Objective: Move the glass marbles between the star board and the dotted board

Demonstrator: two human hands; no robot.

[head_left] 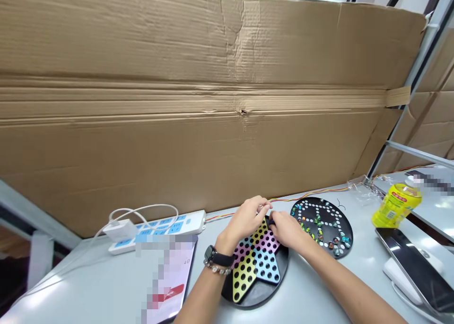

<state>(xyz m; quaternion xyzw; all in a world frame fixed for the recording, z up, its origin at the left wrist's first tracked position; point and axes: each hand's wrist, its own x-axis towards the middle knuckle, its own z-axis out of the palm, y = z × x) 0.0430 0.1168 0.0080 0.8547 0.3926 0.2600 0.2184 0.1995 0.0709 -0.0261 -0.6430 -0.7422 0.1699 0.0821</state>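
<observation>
Hands: bare left hand (243, 220) and bare right hand (287, 230), close together over the far edge of the board.
Left fingers: curled, narrow, above the yellow point of the star; whether they hold anything, cannot tell.
Right fingers: drawn narrow at a small dark spot on the board's far edge; too small to tell what, or whether it is held.
Main item: round black board (255, 301) bearing a six-pointed star of perforated yellow, pink and blue points (266, 265), lying flat under both hands.
Neighbouring item: round black disc (349, 234) set with white and coloured glass marbles (321, 224), just beside the board, toward the right hand.
Handling: slow, low fingertip work seems best, as the marbles look loose and the discs lie close.
Worn: black wristwatch (218, 256) and beaded bracelet (217, 269) on the left wrist.
Obstacles: pixelated phone (166, 276) just left of the board; right forearm passes near the marble disc.
Surroundings: pale grey table (88, 276); white power strip (156, 234) with white charger (120, 229); multicoloured ribbon wire (312, 195); yellow plastic bottle (396, 205); dark tablet (414, 267); large cardboard sheet (177, 101).
</observation>
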